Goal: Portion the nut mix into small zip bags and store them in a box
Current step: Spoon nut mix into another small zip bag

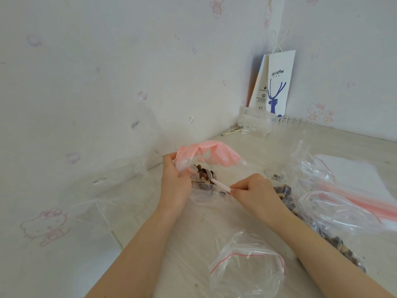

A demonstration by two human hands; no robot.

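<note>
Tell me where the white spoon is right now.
Head view, centre: the white spoon is pinched by the right hand, its nut-filled bowl at the mouth of the pink-topped bag gripped by the left hand.

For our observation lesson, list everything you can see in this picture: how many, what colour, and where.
small bag: one, clear with a pink top, centre, nuts inside
spoon: one, white, loaded with nuts, at the small bag's mouth
nut mix: one heap, brown, in a large clear bag on the right
empty zip bag: one, clear with a red stripe, front of the table
paper bag: one, white with a blue deer, back corner by the wall
wire basket: one, white, back, beside the paper bag
table: one, pale
left hand: grips the small bag
right hand: pinches the spoon handle
</note>
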